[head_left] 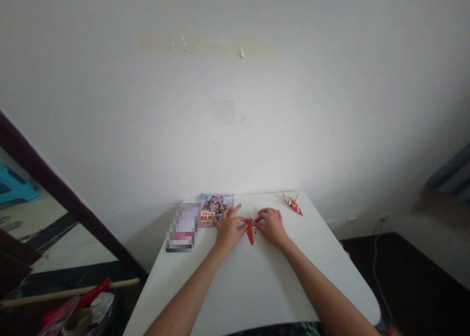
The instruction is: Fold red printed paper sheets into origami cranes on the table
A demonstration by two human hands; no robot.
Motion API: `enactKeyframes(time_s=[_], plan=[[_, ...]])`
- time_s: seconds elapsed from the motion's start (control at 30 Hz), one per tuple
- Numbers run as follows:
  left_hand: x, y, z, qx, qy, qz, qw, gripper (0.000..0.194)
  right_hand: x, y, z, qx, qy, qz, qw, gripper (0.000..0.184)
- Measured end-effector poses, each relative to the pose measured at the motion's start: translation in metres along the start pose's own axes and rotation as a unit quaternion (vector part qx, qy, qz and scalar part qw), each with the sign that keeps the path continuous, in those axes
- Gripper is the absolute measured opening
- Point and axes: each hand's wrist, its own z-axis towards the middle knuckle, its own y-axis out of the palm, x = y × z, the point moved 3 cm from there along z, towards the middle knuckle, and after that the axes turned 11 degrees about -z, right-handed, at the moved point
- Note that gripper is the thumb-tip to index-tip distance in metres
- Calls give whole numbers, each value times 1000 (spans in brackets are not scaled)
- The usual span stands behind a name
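A small piece of red and white folded paper (250, 232) is pinched between my two hands, just over the white table (253, 282). My left hand (228, 228) grips its left side with thumb and forefinger, the other fingers spread out. On the right side, the bent fingertips of my right hand (272, 227) close on it. The fingers hide part of its upper end. Toward the table's far right corner lies a folded paper crane (293, 204) in similar red and white paper.
Behind my left hand is a printed flyer (216, 201) with a photo of people. A pixelated, phone-like object (181, 228) lies left of it. The wall (235, 155) meets the table's far edge. A stick (73, 293) and red bags are at lower left.
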Motion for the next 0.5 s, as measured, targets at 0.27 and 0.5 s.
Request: enactKeyframes(time_s=[0.27, 0.5], plan=[[3, -1, 2, -7, 9, -14, 1000, 15, -3, -2, 0, 6, 12, 11, 1000, 7], [3, 1, 2, 6, 11, -27, 1000, 14, -4, -5, -2, 6, 4, 8, 1000, 16]])
